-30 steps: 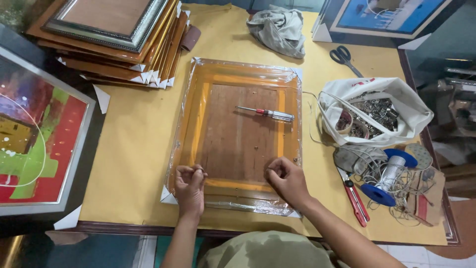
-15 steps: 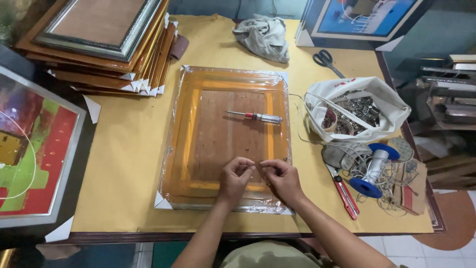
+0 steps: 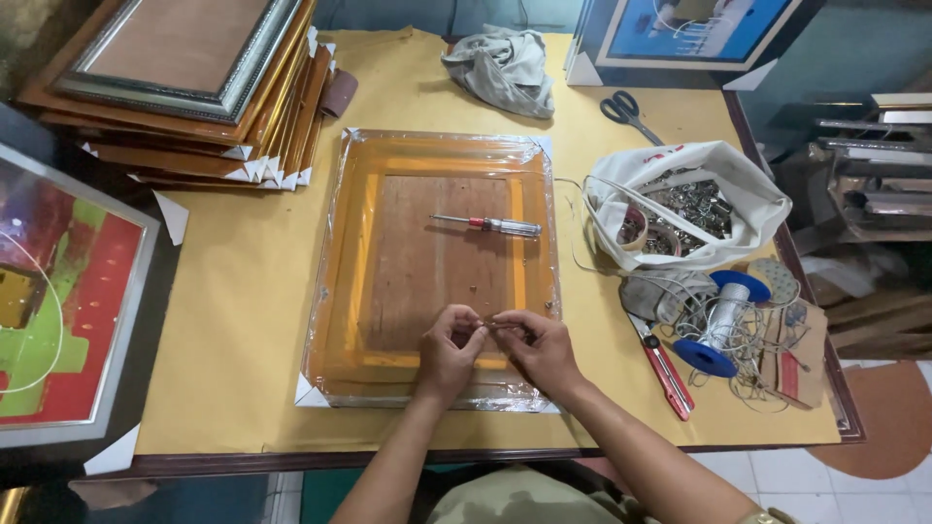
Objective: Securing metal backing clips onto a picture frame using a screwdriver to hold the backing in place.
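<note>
A picture frame (image 3: 349,262) lies face down on the table, wrapped in clear plastic, with an orange border and a brown backing board. A screwdriver (image 3: 487,225) with a clear handle and red collar rests on the board. My left hand (image 3: 449,351) and my right hand (image 3: 536,347) meet over the frame's near edge, fingertips pinched together on something very small that I cannot make out.
A stack of frames (image 3: 184,87) sits at the far left, a colourful framed picture (image 3: 58,301) at the left edge. To the right are a white bag of metal hardware (image 3: 684,204), scissors (image 3: 626,112), a blue wire spool (image 3: 723,320), a red-handled cutter (image 3: 665,374) and a grey cloth (image 3: 500,63).
My hands were apart on the frame's near edge a second ago. They came together at its middle and now pinch a small item between them.
</note>
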